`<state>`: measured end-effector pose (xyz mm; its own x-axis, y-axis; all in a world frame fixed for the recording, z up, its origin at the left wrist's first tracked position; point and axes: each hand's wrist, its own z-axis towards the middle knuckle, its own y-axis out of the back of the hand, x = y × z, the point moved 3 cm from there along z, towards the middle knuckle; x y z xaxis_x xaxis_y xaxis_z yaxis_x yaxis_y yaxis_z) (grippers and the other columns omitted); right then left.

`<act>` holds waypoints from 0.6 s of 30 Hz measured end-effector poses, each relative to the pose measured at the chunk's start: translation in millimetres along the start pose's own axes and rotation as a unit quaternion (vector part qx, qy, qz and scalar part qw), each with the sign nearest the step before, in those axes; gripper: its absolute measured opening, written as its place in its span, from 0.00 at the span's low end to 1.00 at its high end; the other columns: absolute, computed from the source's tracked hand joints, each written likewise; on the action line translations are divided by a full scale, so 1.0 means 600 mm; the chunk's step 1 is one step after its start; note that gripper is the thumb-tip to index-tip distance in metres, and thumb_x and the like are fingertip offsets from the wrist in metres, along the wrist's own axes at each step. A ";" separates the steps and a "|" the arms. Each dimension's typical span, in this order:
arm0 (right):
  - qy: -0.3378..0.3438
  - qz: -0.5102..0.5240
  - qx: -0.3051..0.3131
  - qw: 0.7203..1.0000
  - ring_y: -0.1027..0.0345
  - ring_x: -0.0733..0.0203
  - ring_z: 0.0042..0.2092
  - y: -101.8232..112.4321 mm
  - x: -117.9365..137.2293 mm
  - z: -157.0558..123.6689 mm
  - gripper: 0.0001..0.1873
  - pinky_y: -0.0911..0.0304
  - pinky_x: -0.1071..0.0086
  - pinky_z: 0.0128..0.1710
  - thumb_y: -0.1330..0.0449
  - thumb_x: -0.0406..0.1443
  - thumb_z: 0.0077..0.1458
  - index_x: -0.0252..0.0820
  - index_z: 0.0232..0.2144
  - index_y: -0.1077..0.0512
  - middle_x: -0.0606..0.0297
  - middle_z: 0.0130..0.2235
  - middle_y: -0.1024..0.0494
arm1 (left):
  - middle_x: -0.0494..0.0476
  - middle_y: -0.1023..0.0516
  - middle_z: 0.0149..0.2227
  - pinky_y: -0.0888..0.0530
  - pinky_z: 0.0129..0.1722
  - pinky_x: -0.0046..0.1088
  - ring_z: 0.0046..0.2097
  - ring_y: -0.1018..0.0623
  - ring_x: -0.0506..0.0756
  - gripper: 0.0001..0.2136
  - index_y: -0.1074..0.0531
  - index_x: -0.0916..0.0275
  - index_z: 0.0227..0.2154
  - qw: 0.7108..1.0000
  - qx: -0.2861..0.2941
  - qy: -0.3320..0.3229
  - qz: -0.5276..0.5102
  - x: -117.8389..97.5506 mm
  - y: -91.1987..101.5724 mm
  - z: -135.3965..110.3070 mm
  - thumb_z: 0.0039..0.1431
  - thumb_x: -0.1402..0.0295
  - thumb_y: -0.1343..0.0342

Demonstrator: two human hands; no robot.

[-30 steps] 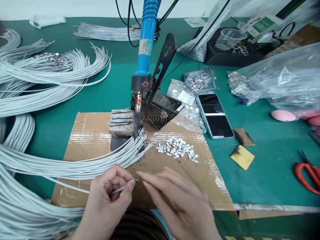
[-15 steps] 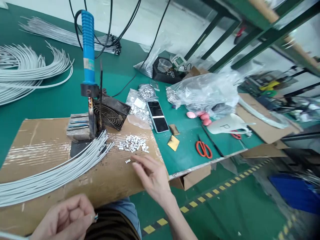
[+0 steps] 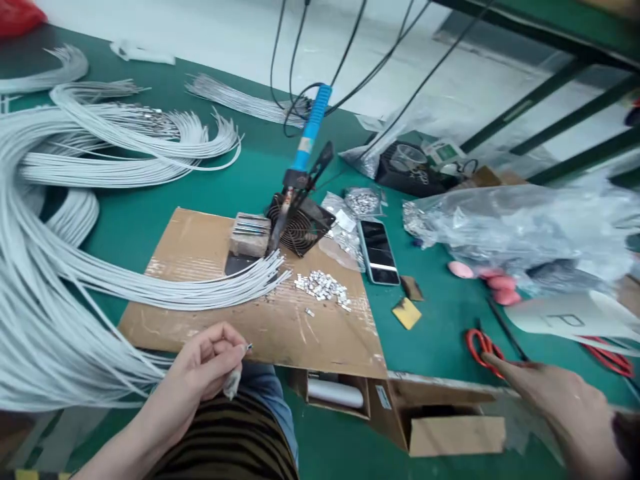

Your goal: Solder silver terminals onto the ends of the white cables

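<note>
My left hand (image 3: 213,363) is closed in a pinch in front of the cardboard's near edge. A thin white wire's tip (image 3: 249,347) pokes out past the fingertips; most of the wire is hidden by the hand. My right hand (image 3: 565,403), slightly blurred, stretches a finger onto the handles of red scissors (image 3: 483,352) lying on the green table. A bundle of white wires (image 3: 200,293) lies across the cardboard sheet (image 3: 330,343), its cut ends near a blue-handled soldering iron (image 3: 313,127). A pile of small white-and-metal pieces (image 3: 323,285) sits beside them, with one piece apart (image 3: 309,312).
A small fan (image 3: 303,227) and a metal block (image 3: 250,233) stand by the iron. Rightward lie a phone (image 3: 379,252), a yellow sponge (image 3: 406,313), pink lumps (image 3: 503,290) and plastic bags (image 3: 525,220). Coiled white wires (image 3: 60,293) cover the left side. Open boxes (image 3: 400,417) sit below the table edge.
My right hand has left the spot beside the small pieces and moved right to the scissors. The left hand keeps its pinch on the wire. The view has shifted left.
</note>
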<state>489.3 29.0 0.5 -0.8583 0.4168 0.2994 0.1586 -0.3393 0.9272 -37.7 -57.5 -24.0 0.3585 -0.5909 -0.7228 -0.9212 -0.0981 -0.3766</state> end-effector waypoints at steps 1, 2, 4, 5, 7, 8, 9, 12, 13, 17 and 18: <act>-0.027 -0.020 0.016 0.999 0.59 0.69 0.10 -0.004 -0.004 -0.003 0.34 0.52 0.58 0.20 0.24 0.47 0.48 0.51 0.01 0.34 0.65 0.08 0.45 | 0.43 0.36 0.22 0.55 0.23 0.23 0.22 0.51 0.45 0.21 0.26 0.63 0.32 1.000 0.000 -0.006 -0.008 -0.002 0.003 -0.003 0.53 0.50 0.28; -0.051 -0.034 0.038 0.997 0.61 0.69 0.10 -0.009 -0.007 -0.008 0.32 0.52 0.57 0.20 0.23 0.45 0.43 0.52 0.00 0.35 0.66 0.08 0.46 | 0.43 0.35 0.22 0.54 0.23 0.23 0.23 0.49 0.45 0.20 0.26 0.63 0.31 1.000 0.000 -0.010 -0.015 -0.004 0.004 -0.006 0.53 0.51 0.28; -0.079 -0.045 0.067 0.994 0.59 0.68 0.12 -0.016 -0.011 -0.019 0.28 0.52 0.56 0.23 0.22 0.39 0.38 0.54 0.01 0.33 0.66 0.10 0.43 | 0.45 0.34 0.22 0.53 0.23 0.23 0.23 0.46 0.46 0.19 0.26 0.63 0.31 1.000 0.004 -0.017 -0.022 -0.005 0.007 -0.009 0.53 0.52 0.28; -0.083 -0.041 0.076 0.993 0.57 0.67 0.13 -0.018 -0.010 -0.023 0.25 0.51 0.56 0.24 0.22 0.37 0.36 0.55 0.02 0.31 0.65 0.12 0.41 | 0.44 0.34 0.22 0.53 0.24 0.24 0.23 0.46 0.46 0.19 0.26 0.63 0.31 0.999 0.009 -0.020 -0.024 -0.006 0.007 -0.009 0.53 0.52 0.28; -0.093 -0.028 0.078 0.992 0.55 0.66 0.14 -0.018 -0.007 -0.028 0.24 0.51 0.55 0.25 0.22 0.38 0.36 0.57 0.03 0.31 0.63 0.13 0.38 | 0.43 0.36 0.22 0.53 0.23 0.24 0.23 0.46 0.46 0.19 0.26 0.63 0.31 0.999 0.026 -0.025 -0.027 -0.006 0.007 -0.009 0.54 0.52 0.28; -0.099 -0.020 0.071 0.992 0.55 0.66 0.14 -0.015 -0.004 -0.029 0.24 0.52 0.55 0.26 0.23 0.41 0.37 0.58 0.03 0.31 0.64 0.13 0.39 | 0.43 0.36 0.21 0.53 0.23 0.24 0.23 0.47 0.46 0.19 0.27 0.63 0.31 0.999 0.035 -0.028 -0.027 -0.006 0.006 -0.009 0.55 0.52 0.29; -0.103 -0.010 0.059 0.993 0.56 0.67 0.14 -0.011 0.001 -0.031 0.24 0.53 0.56 0.26 0.23 0.43 0.38 0.58 0.03 0.31 0.65 0.12 0.40 | 0.43 0.36 0.21 0.53 0.23 0.24 0.23 0.47 0.46 0.19 0.27 0.62 0.31 0.998 0.044 -0.031 -0.026 -0.006 0.006 -0.008 0.56 0.52 0.30; -0.103 0.051 0.029 0.993 0.51 0.64 0.13 0.008 0.029 -0.049 0.23 0.52 0.58 0.24 0.24 0.43 0.38 0.58 0.04 0.31 0.64 0.11 0.39 | 0.43 0.36 0.22 0.52 0.22 0.24 0.24 0.47 0.46 0.18 0.27 0.62 0.31 0.997 0.060 -0.052 -0.009 -0.005 0.007 -0.008 0.60 0.53 0.32; -0.097 0.083 0.030 0.991 0.44 0.61 0.14 0.013 0.044 -0.063 0.20 0.50 0.58 0.23 0.25 0.41 0.39 0.59 0.06 0.29 0.60 0.13 0.33 | 0.44 0.36 0.23 0.51 0.23 0.24 0.24 0.46 0.47 0.17 0.27 0.62 0.32 0.996 0.062 -0.061 -0.001 -0.006 0.008 -0.008 0.61 0.53 0.33; -0.040 0.269 0.085 0.959 0.25 0.53 0.25 0.000 0.135 -0.166 0.07 0.37 0.62 0.22 0.31 0.45 0.54 0.58 0.24 0.18 0.57 0.26 0.17 | 0.45 0.34 0.25 0.44 0.25 0.24 0.26 0.40 0.48 0.15 0.27 0.61 0.32 0.994 0.066 -0.079 0.040 -0.007 0.008 -0.006 0.65 0.55 0.36; -0.021 0.330 0.105 0.938 0.26 0.54 0.24 -0.011 0.167 -0.201 0.13 0.36 0.62 0.22 0.32 0.49 0.55 0.54 0.23 0.20 0.57 0.25 0.18 | 0.45 0.34 0.25 0.42 0.26 0.25 0.26 0.39 0.48 0.14 0.28 0.61 0.32 0.993 0.064 -0.084 0.053 -0.008 0.007 -0.006 0.66 0.56 0.37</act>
<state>343.6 -28.6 -2.7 -0.5204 0.2091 0.8279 0.7448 -0.3631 0.5599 -43.5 -58.0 -20.2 0.2913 -0.4494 -0.8445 -0.9317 0.0669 -0.3570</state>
